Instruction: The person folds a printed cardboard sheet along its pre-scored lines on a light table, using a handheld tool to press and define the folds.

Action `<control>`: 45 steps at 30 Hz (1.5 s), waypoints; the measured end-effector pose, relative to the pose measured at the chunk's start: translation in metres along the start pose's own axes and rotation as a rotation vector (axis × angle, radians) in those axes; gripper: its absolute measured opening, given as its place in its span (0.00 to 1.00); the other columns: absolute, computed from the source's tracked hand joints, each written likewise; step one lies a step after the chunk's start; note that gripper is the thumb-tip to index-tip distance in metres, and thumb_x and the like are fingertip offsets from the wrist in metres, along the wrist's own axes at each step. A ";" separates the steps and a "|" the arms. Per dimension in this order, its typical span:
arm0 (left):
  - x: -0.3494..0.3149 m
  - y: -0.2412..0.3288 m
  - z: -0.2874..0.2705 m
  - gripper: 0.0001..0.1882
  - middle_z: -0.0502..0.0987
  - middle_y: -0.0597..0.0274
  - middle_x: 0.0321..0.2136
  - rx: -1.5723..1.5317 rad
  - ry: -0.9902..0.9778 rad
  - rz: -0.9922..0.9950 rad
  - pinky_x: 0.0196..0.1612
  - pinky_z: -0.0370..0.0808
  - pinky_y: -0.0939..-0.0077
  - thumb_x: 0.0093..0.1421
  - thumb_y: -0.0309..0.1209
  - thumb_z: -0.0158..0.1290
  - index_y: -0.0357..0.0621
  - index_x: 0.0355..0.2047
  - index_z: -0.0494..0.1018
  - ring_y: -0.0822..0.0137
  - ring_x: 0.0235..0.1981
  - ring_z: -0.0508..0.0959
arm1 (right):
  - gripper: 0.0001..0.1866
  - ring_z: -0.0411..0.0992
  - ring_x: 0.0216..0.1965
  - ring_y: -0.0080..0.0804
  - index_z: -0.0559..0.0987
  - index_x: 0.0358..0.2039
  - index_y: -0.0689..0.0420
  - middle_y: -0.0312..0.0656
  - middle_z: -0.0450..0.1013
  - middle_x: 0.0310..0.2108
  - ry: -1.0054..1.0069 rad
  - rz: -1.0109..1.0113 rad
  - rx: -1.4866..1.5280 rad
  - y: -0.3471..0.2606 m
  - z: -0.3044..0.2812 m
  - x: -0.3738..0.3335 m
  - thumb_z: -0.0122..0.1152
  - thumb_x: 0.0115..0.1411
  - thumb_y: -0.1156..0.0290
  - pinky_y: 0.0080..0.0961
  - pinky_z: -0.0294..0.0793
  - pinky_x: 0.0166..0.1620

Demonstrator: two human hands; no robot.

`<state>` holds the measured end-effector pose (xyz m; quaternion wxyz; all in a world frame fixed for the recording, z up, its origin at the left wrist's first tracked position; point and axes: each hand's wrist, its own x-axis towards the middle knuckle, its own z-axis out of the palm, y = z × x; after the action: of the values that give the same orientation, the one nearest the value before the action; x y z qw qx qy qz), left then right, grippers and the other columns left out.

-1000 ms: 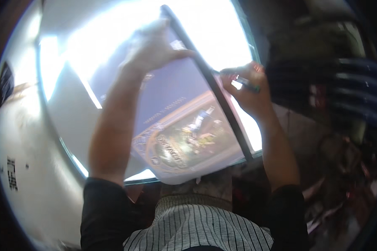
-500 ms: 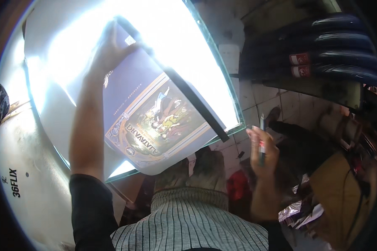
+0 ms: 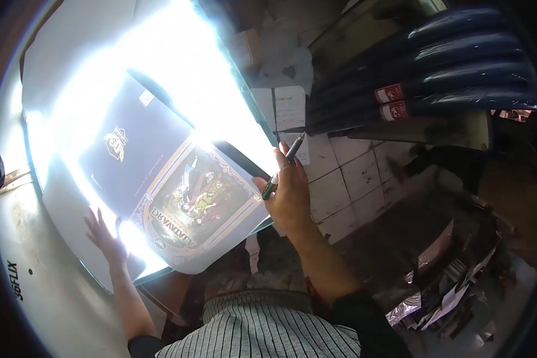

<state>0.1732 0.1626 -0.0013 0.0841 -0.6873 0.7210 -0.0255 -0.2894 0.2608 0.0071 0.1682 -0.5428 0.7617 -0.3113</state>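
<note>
A printed blue sheet (image 3: pixel 155 134) with an ornate frame and a picture of several figures lies on a brightly lit glass-topped table (image 3: pixel 179 36). It appears upside down to me, and a dark strip (image 3: pixel 235 158) runs along its right edge. My right hand (image 3: pixel 291 200) is closed around a dark pen (image 3: pixel 289 158), its pointed end tilted up and away, beside the sheet's right edge. Over the near left side of the glass, left of the sheet, my left hand (image 3: pixel 106 240) has its fingers spread and holds nothing. Glare hides the sheet's far left edge.
Blue plastic-wrapped rolls (image 3: pixel 435 71) with red-and-white labels lie at far right. White papers (image 3: pixel 289 107) sit just beyond the glass edge, near the tiled floor (image 3: pixel 358 179). Scraps and shiny wrapping (image 3: pixel 406 307) are heaped at lower right. A pale surface (image 3: pixel 42 238) extends on the left.
My left hand has left the sheet's far end and come down to its near left. My right hand, with the pen, has moved left to the sheet's right edge. The whole view has shifted.
</note>
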 end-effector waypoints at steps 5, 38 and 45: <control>0.005 0.106 -0.016 0.39 0.43 0.57 0.76 -0.110 0.040 0.097 0.72 0.34 0.37 0.68 0.46 0.50 0.57 0.75 0.46 0.51 0.76 0.40 | 0.21 0.75 0.48 0.54 0.72 0.57 0.62 0.56 0.75 0.50 0.001 -0.012 0.049 0.007 -0.008 0.018 0.61 0.63 0.74 0.42 0.75 0.49; 0.131 0.180 -0.065 0.40 0.54 0.69 0.73 -0.188 -0.101 0.980 0.73 0.36 0.33 0.60 0.70 0.45 0.73 0.69 0.59 0.58 0.74 0.50 | 0.20 0.77 0.43 0.50 0.74 0.51 0.61 0.52 0.75 0.43 -0.045 0.023 -0.084 -0.002 -0.061 -0.068 0.67 0.58 0.80 0.38 0.77 0.47; 0.125 0.168 -0.046 0.37 0.62 0.55 0.67 -0.327 0.143 0.811 0.71 0.47 0.33 0.61 0.65 0.51 0.61 0.64 0.66 0.54 0.70 0.58 | 0.20 0.77 0.45 0.52 0.74 0.51 0.60 0.52 0.76 0.44 -0.099 -0.015 -0.024 0.001 -0.052 -0.074 0.67 0.58 0.79 0.40 0.77 0.48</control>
<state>-0.0049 0.0436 0.0080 -0.0727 -0.3497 0.9309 0.0763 -0.2945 0.3455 0.0394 0.1968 -0.5654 0.7520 -0.2759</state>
